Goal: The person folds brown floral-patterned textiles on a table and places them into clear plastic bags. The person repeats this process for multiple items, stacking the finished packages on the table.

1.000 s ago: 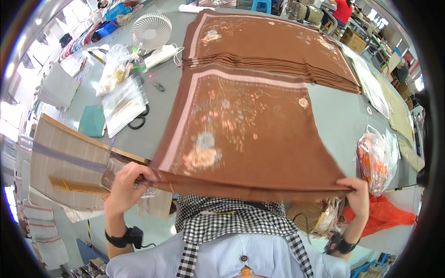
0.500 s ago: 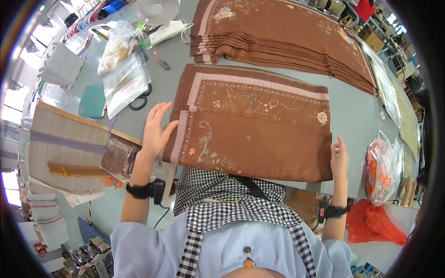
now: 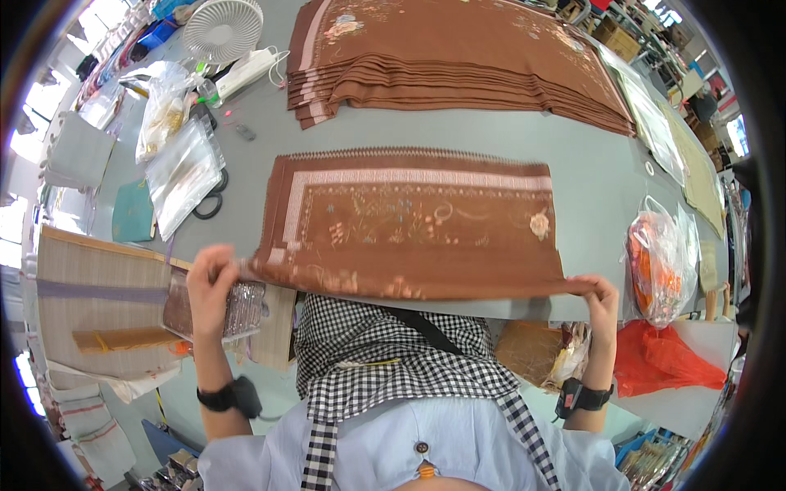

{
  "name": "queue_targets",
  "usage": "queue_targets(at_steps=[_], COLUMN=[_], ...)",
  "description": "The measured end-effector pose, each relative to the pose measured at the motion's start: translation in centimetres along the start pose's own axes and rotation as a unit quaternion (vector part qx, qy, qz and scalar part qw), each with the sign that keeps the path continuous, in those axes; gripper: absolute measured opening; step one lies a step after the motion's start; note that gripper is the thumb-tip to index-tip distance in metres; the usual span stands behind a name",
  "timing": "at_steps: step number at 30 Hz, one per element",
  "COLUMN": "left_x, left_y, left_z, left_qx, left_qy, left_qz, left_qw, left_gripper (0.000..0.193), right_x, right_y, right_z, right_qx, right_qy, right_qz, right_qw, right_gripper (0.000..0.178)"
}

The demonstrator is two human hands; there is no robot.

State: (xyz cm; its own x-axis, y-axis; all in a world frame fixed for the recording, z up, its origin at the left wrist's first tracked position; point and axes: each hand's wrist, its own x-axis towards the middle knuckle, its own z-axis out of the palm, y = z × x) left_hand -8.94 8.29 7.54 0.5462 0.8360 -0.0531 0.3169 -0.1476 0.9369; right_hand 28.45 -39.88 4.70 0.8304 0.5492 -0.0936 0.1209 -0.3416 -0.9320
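Note:
A brown floral scarf [image 3: 393,225] with a pale patterned border lies folded on the grey table in front of me. My left hand [image 3: 213,274] pinches its near left corner, slightly blurred by motion. The near right corner is gripped between the fingers of my right hand [image 3: 599,293]. Between my hands the near edge is drawn taut and lifted, curving up over the part that lies flat. The scarf's zigzag-stitched far edge rests on the table.
A stack of similar brown scarves [image 3: 442,82] lies farther back. To the left are clear plastic bags [image 3: 187,176], black scissors [image 3: 211,200], a teal booklet [image 3: 133,211] and a white fan [image 3: 223,31]. At right stands a clear bag with orange contents [image 3: 655,266], above a red plastic bag [image 3: 663,360].
Both hands have closed on the scarf's near corners, where before they were open beside it. The near edge is now raised, and the view has shifted a little.

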Motion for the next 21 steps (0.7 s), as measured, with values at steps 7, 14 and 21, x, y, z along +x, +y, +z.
queue_targets(at_steps=[7,14,21], left_x=[12.8,11.1,-2.7], left_y=[-2.1,-2.8,0.3], left_z=[9.5,13.8,28.9], left_qx=[0.215,0.448,0.273], left_qy=[0.08,0.159,-0.335], left_qz=[0.149,0.306,0.487], left_qw=[0.962,0.825,0.759], left_gripper=[0.027,0.038,0.072], right_x=[13.3,14.9,10.2], right_y=[2.9,4.2,1.1], right_z=[5.5,7.4,6.1], right_qx=[-0.128,-0.345,0.134], right_qy=[0.263,0.252,0.054], right_qz=[-0.104,-0.205,0.098], right_qw=[0.951,0.88,0.985], right_gripper=[0.025,0.044,0.048])
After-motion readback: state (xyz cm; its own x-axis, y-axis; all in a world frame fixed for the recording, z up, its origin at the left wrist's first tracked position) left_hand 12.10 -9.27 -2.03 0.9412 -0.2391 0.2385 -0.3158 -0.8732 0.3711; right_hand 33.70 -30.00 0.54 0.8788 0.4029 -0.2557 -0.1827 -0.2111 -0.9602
